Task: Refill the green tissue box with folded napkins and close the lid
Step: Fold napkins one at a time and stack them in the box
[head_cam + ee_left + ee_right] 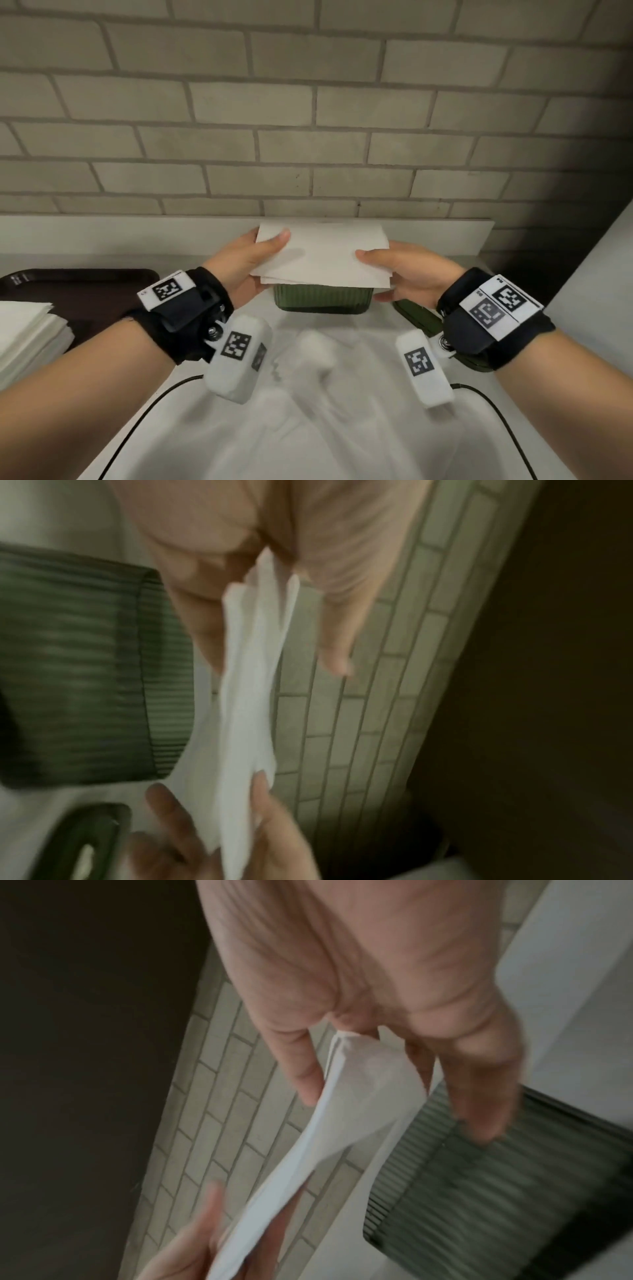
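Note:
A thin stack of white folded napkins (323, 255) hangs flat just above the ribbed green tissue box (322, 299), which stands on the white counter near the wall. My left hand (255, 255) pinches the stack's left edge, thumb on top. At the opposite edge my right hand (394, 270) pinches it the same way. In the left wrist view the napkins (250, 685) run edge-on between both hands beside the box (78, 669). The right wrist view shows the napkins (346, 1123) and the box (496, 1191). The box's green lid (419, 317) lies on the counter under my right wrist.
A brown tray (78, 294) sits at the left, with a pile of spare white napkins (27, 339) on its near side. A grey brick wall (308, 120) rises right behind the counter. Black cables (147, 407) trail across the white counter near me.

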